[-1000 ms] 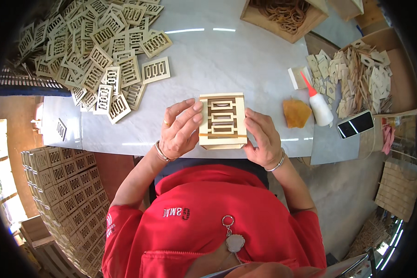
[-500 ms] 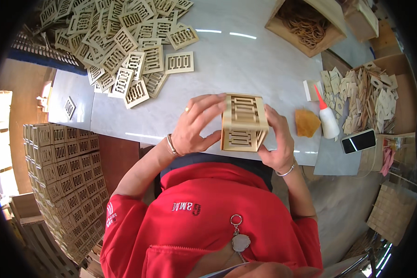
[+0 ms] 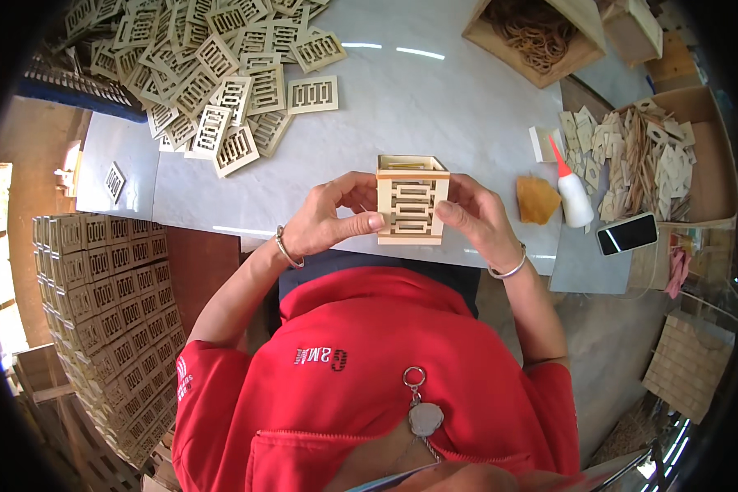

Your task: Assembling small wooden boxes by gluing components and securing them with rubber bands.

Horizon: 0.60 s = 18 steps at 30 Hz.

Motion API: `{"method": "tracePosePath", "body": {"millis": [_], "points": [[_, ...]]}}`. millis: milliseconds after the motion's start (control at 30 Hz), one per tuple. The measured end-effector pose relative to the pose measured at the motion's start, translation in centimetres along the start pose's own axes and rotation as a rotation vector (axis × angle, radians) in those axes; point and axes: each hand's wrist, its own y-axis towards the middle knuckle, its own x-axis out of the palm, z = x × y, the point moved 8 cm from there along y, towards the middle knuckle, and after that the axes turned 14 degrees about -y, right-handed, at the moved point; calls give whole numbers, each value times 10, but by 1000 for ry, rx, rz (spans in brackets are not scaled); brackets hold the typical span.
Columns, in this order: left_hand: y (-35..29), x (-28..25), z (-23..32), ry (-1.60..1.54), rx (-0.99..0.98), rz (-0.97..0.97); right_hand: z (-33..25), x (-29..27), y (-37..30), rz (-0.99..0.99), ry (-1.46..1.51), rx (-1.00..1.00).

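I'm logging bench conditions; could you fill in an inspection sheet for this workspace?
Surface: grey table, glossy.
Work pieces: slatted box, held; panels heaped at far left.
Clutter: phone, red-tipped bottle, amber block and wood scraps at right.
Hands: left hand and right hand hold the slatted box at its sides.
Cables: thin line below the phone, too faint to identify.
Surroundings: stacked boxes at left; bin of rubber bands at far right.

Hands (image 3: pixel 324 223) (image 3: pixel 485 225) partly hidden behind wooden box (image 3: pixel 386 225), panel pile (image 3: pixel 221 61) and wooden bin (image 3: pixel 586 45) cut off by top edge
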Motion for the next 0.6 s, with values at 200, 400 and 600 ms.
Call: {"method": "tracePosePath", "body": {"millis": [200,400,600], "points": [[-7,-5,-14,-103,-110,87,13,4,4,-56,10,172],[-7,-9,-5,-108,-76,106,26,8,11,-102,169,362],[-11,-23,3,-76,-68,128,24,17,20,-87,268,395]]}}
